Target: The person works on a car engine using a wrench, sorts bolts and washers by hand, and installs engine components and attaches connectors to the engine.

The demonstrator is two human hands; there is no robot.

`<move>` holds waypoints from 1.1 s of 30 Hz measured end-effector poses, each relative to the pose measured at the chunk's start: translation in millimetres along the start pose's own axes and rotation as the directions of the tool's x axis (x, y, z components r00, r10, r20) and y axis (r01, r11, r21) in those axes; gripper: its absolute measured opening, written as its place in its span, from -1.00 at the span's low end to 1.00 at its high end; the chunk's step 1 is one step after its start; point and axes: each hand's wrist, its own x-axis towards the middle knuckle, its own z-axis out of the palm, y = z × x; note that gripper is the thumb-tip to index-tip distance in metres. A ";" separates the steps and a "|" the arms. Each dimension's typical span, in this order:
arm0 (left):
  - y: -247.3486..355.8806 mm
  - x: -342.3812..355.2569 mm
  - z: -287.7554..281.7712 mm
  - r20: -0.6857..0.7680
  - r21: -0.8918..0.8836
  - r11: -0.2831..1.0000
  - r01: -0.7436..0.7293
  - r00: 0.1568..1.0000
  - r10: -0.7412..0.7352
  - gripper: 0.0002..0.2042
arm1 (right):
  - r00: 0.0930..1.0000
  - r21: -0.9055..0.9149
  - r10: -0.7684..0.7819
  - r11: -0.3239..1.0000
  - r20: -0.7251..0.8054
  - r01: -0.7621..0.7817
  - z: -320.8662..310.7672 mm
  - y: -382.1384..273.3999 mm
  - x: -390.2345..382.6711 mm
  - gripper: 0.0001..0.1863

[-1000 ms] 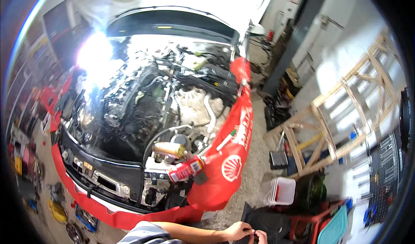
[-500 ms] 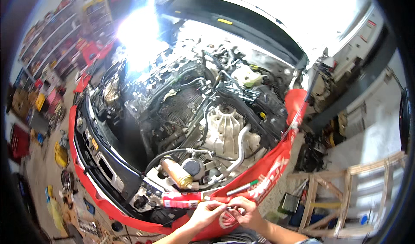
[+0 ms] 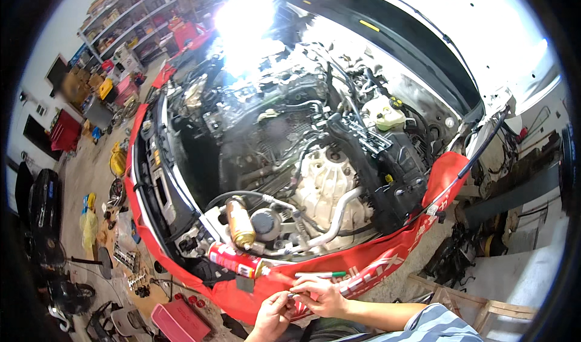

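My left hand (image 3: pixel 272 315) and my right hand (image 3: pixel 321 296) meet at the lower middle, fingertips closed together around a small object too hidden to name. Just behind them, a red fender cover (image 3: pixel 244 305) drapes over the car's front edge. On it lies a pen-like item with a green cap (image 3: pixel 331 275). A red spray can (image 3: pixel 227 257) rests on its side at the engine bay's front corner, beside a gold can (image 3: pixel 241 222). The open engine bay (image 3: pixel 272 136) holds hoses, wiring, a pale cast housing (image 3: pixel 321 181) and a reservoir (image 3: pixel 384 112).
A raised hood (image 3: pixel 417 51) spans the top right, near a bright lamp (image 3: pixel 242 18). Shelves (image 3: pixel 130 15) stand at the back left. A pink bin (image 3: pixel 178 324), tool chest (image 3: pixel 63 130) and scattered parts lie on the floor. A wooden frame (image 3: pixel 496 305) is at lower right.
My view has turned left, shifting the car rightward and showing more shelves and floor. My hands now appear higher, in front of the fender cover, still closed together.
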 end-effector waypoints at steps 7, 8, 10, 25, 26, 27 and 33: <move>2.5 -85.5 -128.2 -0.154 0.001 0.999 -0.042 0.987 0.042 -0.74 | 0.999 -0.184 -0.008 0.983 0.036 0.015 137.5 -26.9 -6.8 -0.82; 3.7 -96.8 -160.1 -0.153 -0.060 0.998 -0.019 0.988 0.009 -0.72 | 0.976 -0.120 0.215 0.970 0.020 -0.211 160.8 -28.4 -13.6 -0.86; 13.6 -136.5 -223.3 -0.206 -0.103 0.991 -0.091 0.976 0.068 -0.71 | 0.869 0.249 0.490 0.852 -0.067 -0.461 211.4 -24.8 -16.7 -0.90; 100.5 -330.8 -633.7 -0.809 -0.413 0.550 -0.725 0.570 0.144 -0.79 | 0.763 0.107 0.634 0.773 -0.129 -0.625 409.3 10.7 117.0 -0.90; 125.4 -324.9 -625.4 -0.823 -0.438 0.536 -0.722 0.562 0.084 -0.77 | 0.773 0.099 0.624 0.782 -0.117 -0.616 419.8 19.9 125.3 -0.88; 150.0 -322.5 -607.8 -0.833 -0.460 0.523 -0.718 0.552 0.026 -0.75 | 0.803 0.063 0.587 0.810 -0.104 -0.584 425.5 35.4 133.9 -0.89; 278.9 -251.4 -566.8 -0.683 -0.422 0.738 -0.526 0.720 0.123 -0.80 | 0.909 -0.049 0.338 0.932 -0.245 -0.360 466.9 72.0 222.3 -0.88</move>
